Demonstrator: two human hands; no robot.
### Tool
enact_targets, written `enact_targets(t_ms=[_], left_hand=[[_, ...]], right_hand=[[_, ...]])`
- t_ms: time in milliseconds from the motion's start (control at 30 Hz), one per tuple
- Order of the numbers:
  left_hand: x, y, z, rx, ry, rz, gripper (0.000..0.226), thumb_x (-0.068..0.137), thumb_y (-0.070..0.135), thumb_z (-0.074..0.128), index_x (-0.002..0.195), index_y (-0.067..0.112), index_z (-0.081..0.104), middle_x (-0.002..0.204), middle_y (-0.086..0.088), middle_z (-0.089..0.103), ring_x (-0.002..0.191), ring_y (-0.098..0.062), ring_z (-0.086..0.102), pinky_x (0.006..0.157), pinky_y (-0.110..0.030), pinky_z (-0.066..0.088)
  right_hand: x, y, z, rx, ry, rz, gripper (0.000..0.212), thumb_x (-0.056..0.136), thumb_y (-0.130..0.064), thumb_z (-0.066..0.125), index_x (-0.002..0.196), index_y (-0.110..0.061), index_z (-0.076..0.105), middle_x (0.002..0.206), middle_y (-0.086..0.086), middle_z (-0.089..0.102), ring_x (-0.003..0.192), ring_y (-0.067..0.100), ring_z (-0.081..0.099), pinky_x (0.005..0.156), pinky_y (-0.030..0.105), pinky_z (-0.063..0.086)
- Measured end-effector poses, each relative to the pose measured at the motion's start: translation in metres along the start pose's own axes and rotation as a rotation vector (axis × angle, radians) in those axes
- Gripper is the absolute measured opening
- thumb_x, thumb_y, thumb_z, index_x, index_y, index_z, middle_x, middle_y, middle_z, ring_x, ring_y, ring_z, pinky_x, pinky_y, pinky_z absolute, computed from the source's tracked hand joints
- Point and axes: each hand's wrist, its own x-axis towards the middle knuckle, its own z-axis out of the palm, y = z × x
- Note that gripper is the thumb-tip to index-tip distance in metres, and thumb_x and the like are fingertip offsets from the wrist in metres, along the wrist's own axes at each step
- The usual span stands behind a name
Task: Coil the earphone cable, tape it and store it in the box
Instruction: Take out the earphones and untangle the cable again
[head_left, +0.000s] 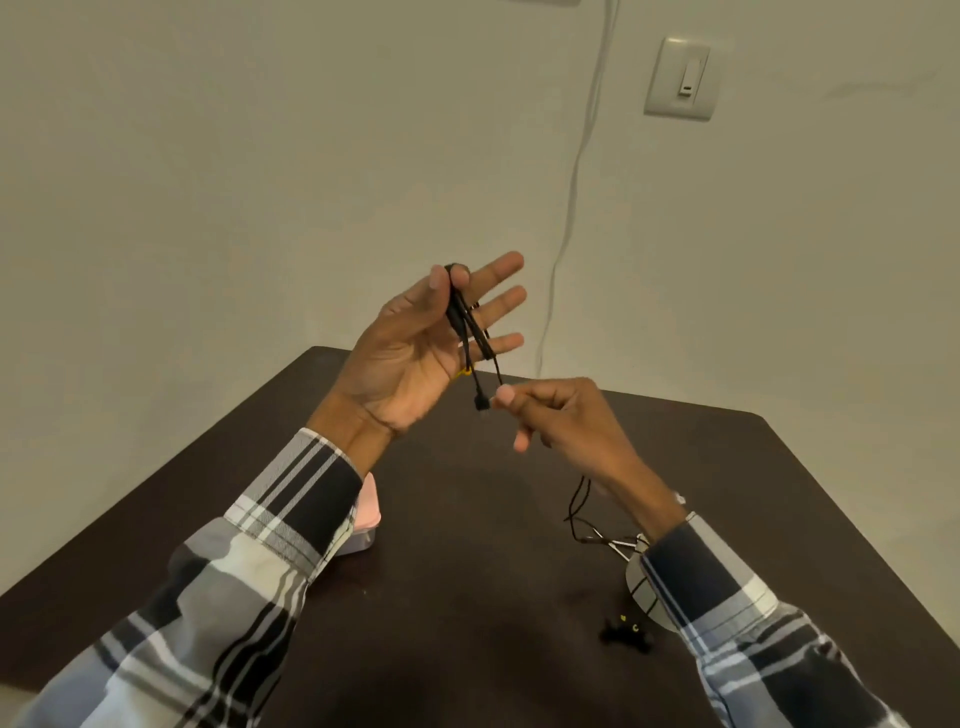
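Above the dark table (467, 597), the left hand (415, 353) is raised palm-up with fingers spread wide, its thumb pinning black cable (470, 327) loops against the forefinger. The right hand (561, 421), lower and to the right, pinches a strand of that cable between thumb and forefinger, other fingers curled. More cable trails down to the table on the right, beside scissors (618, 543) and a tape roll (644, 587). A pink-lidded box (366, 525) sits left, partly hidden by the left sleeve (270, 530). The table's middle lies bare; its far edge meets the wall.
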Motion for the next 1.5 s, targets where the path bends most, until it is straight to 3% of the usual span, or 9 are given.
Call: enact_targets(t_ms=[167, 300, 400, 533, 933, 1100, 1200, 1333, 1500], left_hand=[[0.007, -0.012, -0.001, 0.162, 0.231, 0.022, 0.022, 0.088, 0.031, 0.054, 0.085, 0.022, 0.073, 0.139, -0.010, 0.059, 0.131, -0.028, 0.054, 0.106, -0.055, 0.044], [0.002, -0.021, -0.003, 0.529, 0.270, -0.038, 0.023, 0.085, 0.031, 0.061, 0.095, 0.012, 0.069, 0.132, -0.003, 0.065, 0.131, -0.013, 0.054, 0.112, -0.045, 0.038], [-0.001, -0.025, -0.005, 0.789, 0.185, -0.049, 0.011, 0.093, 0.019, 0.063, 0.093, 0.015, 0.073, 0.131, -0.001, 0.064, 0.128, -0.004, 0.054, 0.111, -0.026, 0.039], [0.000, -0.035, -0.019, 1.125, 0.004, -0.098, 0.017, 0.098, 0.021, 0.060, 0.088, 0.017, 0.074, 0.116, -0.003, 0.070, 0.139, -0.008, 0.044, 0.124, -0.036, 0.018], [-0.004, -0.026, -0.051, 1.436, -0.117, -0.159, 0.027, 0.100, 0.017, 0.057, 0.090, -0.003, 0.071, 0.105, -0.009, 0.075, 0.132, 0.019, 0.030, 0.121, -0.016, -0.003], [-0.012, -0.024, -0.052, 1.440, -0.150, -0.231, 0.032, 0.099, 0.023, 0.058, 0.085, -0.005, 0.067, 0.100, -0.012, 0.074, 0.132, 0.012, 0.038, 0.125, -0.028, 0.000], [-0.020, -0.021, -0.046, 1.380, -0.156, -0.388, 0.030, 0.096, 0.037, 0.060, 0.098, 0.011, 0.074, 0.121, -0.003, 0.071, 0.126, -0.004, 0.055, 0.119, -0.045, 0.030], [-0.037, -0.015, -0.021, 1.000, -0.245, -0.508, 0.019, 0.100, 0.021, 0.054, 0.096, 0.009, 0.069, 0.121, -0.002, 0.072, 0.112, -0.006, 0.066, 0.096, -0.026, 0.050], [-0.055, -0.024, 0.002, 0.483, -0.212, -0.416, 0.021, 0.097, 0.020, 0.046, 0.092, 0.012, 0.065, 0.140, -0.013, 0.058, 0.133, -0.030, 0.052, 0.107, -0.052, 0.045]], right_hand=[[-0.016, 0.005, 0.018, -0.107, -0.047, -0.032, 0.037, 0.098, -0.041, 0.060, 0.099, -0.008, 0.077, 0.056, 0.005, 0.066, 0.054, 0.012, 0.056, 0.076, 0.028, 0.053], [-0.028, 0.005, 0.009, -0.235, -0.017, -0.059, 0.027, 0.101, -0.033, 0.058, 0.122, -0.022, 0.071, 0.059, -0.002, 0.067, 0.055, 0.001, 0.057, 0.064, 0.015, 0.042], [-0.033, 0.001, -0.007, -0.331, -0.008, -0.063, 0.023, 0.099, -0.032, 0.061, 0.120, -0.028, 0.071, 0.063, -0.005, 0.069, 0.059, 0.004, 0.062, 0.065, 0.015, 0.044], [-0.034, -0.007, -0.026, -0.378, 0.011, -0.043, 0.010, 0.096, -0.031, 0.065, 0.100, -0.032, 0.074, 0.064, -0.008, 0.071, 0.061, 0.009, 0.065, 0.064, 0.020, 0.046], [-0.028, -0.032, -0.068, -0.492, 0.053, -0.077, 0.008, 0.085, -0.031, 0.077, 0.081, -0.025, 0.075, 0.064, -0.011, 0.072, 0.063, 0.001, 0.069, 0.065, 0.012, 0.048], [-0.025, -0.040, -0.078, -0.532, 0.099, -0.115, 0.009, 0.084, -0.033, 0.078, 0.078, -0.026, 0.076, 0.066, -0.008, 0.072, 0.066, 0.011, 0.070, 0.071, 0.036, 0.057], [-0.021, -0.045, -0.078, -0.521, 0.105, -0.159, 0.008, 0.083, -0.033, 0.078, 0.079, -0.026, 0.077, 0.068, -0.011, 0.072, 0.067, 0.014, 0.069, 0.071, 0.043, 0.058], [-0.010, -0.047, -0.080, -0.442, 0.147, -0.191, 0.004, 0.084, -0.029, 0.078, 0.082, -0.025, 0.079, 0.073, -0.009, 0.074, 0.073, 0.020, 0.071, 0.076, 0.047, 0.059], [0.005, -0.035, -0.072, -0.268, 0.136, -0.171, 0.007, 0.086, -0.015, 0.077, 0.086, -0.022, 0.078, 0.085, -0.005, 0.077, 0.084, 0.033, 0.070, 0.082, 0.045, 0.055]])
